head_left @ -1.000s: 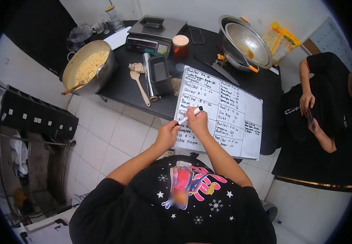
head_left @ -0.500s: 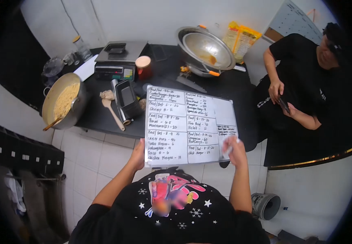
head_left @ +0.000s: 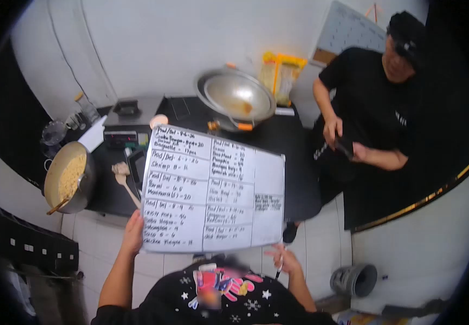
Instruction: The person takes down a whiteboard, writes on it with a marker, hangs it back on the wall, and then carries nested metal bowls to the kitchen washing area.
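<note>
A whiteboard (head_left: 231,195) covered in handwritten lists is held up tilted in front of my body. My left hand (head_left: 133,232) grips its lower left edge. At its lower right corner is my right hand (head_left: 285,260), holding a marker (head_left: 280,264) between its fingers, some fingers stretched toward the board's edge. Behind the board's left side lies a wooden spoon (head_left: 126,181) on the dark table (head_left: 104,197).
A pot of food (head_left: 72,176) stands at the left, near a scale (head_left: 128,124). Metal bowls (head_left: 234,97) and yellow packets (head_left: 283,76) are at the back. A person (head_left: 370,103) holding a phone stands at the right. A bucket (head_left: 353,280) lies on the floor.
The whiteboard has been lifted off the table edge and raised toward the head. My left hand went to its left edge, my right hand with the marker to its lower right corner. The view turned rightward.
</note>
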Demonstrator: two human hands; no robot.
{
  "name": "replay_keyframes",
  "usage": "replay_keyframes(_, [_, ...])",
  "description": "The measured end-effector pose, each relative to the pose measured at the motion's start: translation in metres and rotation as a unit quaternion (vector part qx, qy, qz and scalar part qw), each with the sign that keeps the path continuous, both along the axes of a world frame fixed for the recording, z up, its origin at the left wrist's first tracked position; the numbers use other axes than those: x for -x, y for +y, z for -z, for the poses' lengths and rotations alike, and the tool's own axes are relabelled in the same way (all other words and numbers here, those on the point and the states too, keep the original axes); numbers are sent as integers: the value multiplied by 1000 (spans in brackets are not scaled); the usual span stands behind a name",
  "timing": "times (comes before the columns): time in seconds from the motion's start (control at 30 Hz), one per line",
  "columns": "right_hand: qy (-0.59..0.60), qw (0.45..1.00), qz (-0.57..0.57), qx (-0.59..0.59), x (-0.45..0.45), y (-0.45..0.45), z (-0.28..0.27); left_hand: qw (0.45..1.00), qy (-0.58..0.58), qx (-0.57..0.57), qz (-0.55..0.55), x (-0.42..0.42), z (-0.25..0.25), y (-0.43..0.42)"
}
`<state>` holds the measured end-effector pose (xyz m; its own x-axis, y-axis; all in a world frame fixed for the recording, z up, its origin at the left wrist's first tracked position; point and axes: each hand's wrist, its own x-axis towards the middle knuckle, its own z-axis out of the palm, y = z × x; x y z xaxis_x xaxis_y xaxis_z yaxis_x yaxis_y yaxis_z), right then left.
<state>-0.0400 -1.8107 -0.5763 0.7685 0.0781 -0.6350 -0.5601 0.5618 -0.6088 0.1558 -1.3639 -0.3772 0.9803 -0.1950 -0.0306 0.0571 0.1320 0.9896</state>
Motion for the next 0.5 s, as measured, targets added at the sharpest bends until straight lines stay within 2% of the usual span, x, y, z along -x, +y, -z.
replay_keyframes(0.07, [-52, 998, 11, -31, -9, 15, -38, 1000, -15, 14, 18, -1, -18, 12])
replay_keyframes(0.1, [-76, 993, 41, -86, -15, 18, -47, 999, -34, 22, 5, -4, -27, 17])
replay_keyframes(0.17, [-146, 983, 42, -105, -28, 17, -72, 997, -67, 36, -18, -4, -42, 24])
replay_keyframes(0.27, [-291, 953, -22, -80, -59, 14, -113, 990, -114, 70, -33, -4, -60, 28])
replay_keyframes(0.37, [-442, 891, -94, -52, -100, 16, -169, 983, -139, 109, -40, -5, -74, 33])
replay_keyframes(0.43, [-480, 875, 10, 63, -121, 25, -205, 980, -139, 135, -55, -6, -99, 27])
replay_keyframes(0.5, [-472, 880, 36, 43, -147, 33, -256, 974, -150, 167, -40, -16, -112, 34])
